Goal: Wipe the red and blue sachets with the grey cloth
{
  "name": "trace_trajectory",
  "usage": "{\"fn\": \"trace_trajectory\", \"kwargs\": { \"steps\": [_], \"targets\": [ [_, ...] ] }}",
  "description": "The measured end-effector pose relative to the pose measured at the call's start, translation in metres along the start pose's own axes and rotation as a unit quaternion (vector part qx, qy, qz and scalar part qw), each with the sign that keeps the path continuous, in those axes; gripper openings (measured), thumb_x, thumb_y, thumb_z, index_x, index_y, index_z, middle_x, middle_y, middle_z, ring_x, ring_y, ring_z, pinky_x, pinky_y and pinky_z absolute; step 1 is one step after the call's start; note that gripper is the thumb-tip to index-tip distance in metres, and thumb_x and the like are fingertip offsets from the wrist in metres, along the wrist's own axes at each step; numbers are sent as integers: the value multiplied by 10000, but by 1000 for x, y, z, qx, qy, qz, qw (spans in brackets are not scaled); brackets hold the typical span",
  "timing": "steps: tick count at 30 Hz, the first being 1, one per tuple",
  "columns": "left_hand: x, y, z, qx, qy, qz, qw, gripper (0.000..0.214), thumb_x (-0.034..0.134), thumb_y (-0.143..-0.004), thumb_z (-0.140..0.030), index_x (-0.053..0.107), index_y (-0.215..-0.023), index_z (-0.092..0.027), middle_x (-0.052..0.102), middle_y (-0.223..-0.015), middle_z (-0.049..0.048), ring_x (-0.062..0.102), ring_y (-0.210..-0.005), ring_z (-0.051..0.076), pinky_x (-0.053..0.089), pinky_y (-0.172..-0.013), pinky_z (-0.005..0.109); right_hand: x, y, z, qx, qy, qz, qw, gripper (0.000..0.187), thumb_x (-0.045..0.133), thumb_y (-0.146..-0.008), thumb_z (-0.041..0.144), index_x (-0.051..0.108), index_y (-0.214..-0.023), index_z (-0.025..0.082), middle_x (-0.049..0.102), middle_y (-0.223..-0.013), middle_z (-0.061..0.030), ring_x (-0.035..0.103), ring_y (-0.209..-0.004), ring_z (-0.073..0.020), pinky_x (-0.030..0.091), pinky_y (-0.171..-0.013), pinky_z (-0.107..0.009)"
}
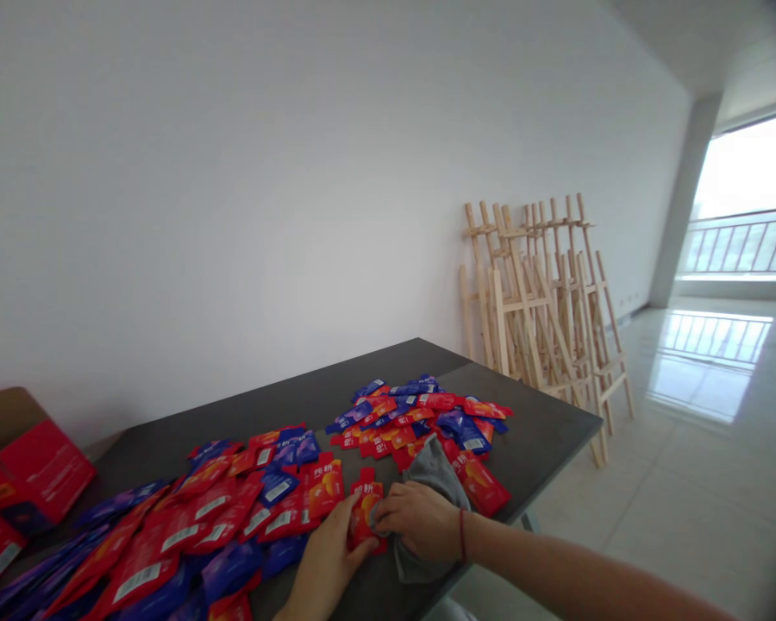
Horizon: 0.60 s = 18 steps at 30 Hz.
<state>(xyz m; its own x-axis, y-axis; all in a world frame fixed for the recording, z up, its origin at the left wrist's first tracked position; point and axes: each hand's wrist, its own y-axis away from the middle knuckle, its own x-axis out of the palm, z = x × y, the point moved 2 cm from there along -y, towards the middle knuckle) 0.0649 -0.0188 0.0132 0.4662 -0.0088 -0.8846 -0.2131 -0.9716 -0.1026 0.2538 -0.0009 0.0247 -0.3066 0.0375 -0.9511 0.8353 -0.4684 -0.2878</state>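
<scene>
Flat on the dark table point(355, 369) lies a red pouch point(364, 498) with an orange picture and white characters. My left hand point(327, 552) grips its left side, thumb along the lower edge. A grey cloth point(436, 474) is bunched in my right hand point(420, 520), fingers closed on a fold of it and pressed against the pouch's right part. The cloth's rest spreads behind and under that hand, partly over another red pouch point(482, 485). A red string circles my right wrist.
A loose heap of red and blue pouches point(420, 404) lies toward the far right. A larger spread of pouches point(213, 509) fills the left side. Red cardboard boxes point(45, 470) stand at far left. Wooden easels point(530, 302) lean by the wall, beyond the table's right edge.
</scene>
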Motion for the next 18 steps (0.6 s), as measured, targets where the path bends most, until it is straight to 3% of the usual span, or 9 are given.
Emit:
{"fn": "trace_trajectory", "kwargs": {
  "steps": [4, 7, 11, 18],
  "targets": [
    [-5, -3, 4, -28, 12, 34, 999, 685, 637, -742, -355, 431, -1390, -266, 691, -1086, 39, 621, -1072, 257, 487, -887, 340, 4, -15, -13, 72, 32, -12, 997, 306, 538, -822, 163, 674, -1093, 202, 663, -1162, -52, 537, -991, -238, 423, -849, -370],
    [-6, -3, 13, 0, 115, 71, 991, 670, 612, -734, -302, 444, -1378, -230, 667, -950, 20, 622, -882, 208, 487, -777, 297, 3, -21, -19, 78, 38, -15, 996, 295, 535, -828, 154, 683, -1078, 200, 667, -1152, -49, 538, -995, -236, 425, -852, -363],
    [-4, 0, 27, 26, 232, 96, 968, 700, 563, -667, -176, 452, -1359, -190, 596, -891, -1, 560, -774, 159, 463, -717, 266, -1, -14, -16, 40, 32, -16, 999, 332, 523, -816, 141, 676, -1099, 222, 665, -1176, -27, 540, -994, -223, 420, -847, -349],
    [-3, 4, 15, 33, 219, 64, 973, 651, 574, -671, -164, 490, -1315, -212, 605, -930, 6, 564, -833, 164, 451, -789, 273, -3, 10, 0, -75, -29, 11, 997, 453, 507, -756, 123, 639, -1168, 257, 659, -1209, 4, 527, -1088, -216, 396, -855, -344]
  ]
}}
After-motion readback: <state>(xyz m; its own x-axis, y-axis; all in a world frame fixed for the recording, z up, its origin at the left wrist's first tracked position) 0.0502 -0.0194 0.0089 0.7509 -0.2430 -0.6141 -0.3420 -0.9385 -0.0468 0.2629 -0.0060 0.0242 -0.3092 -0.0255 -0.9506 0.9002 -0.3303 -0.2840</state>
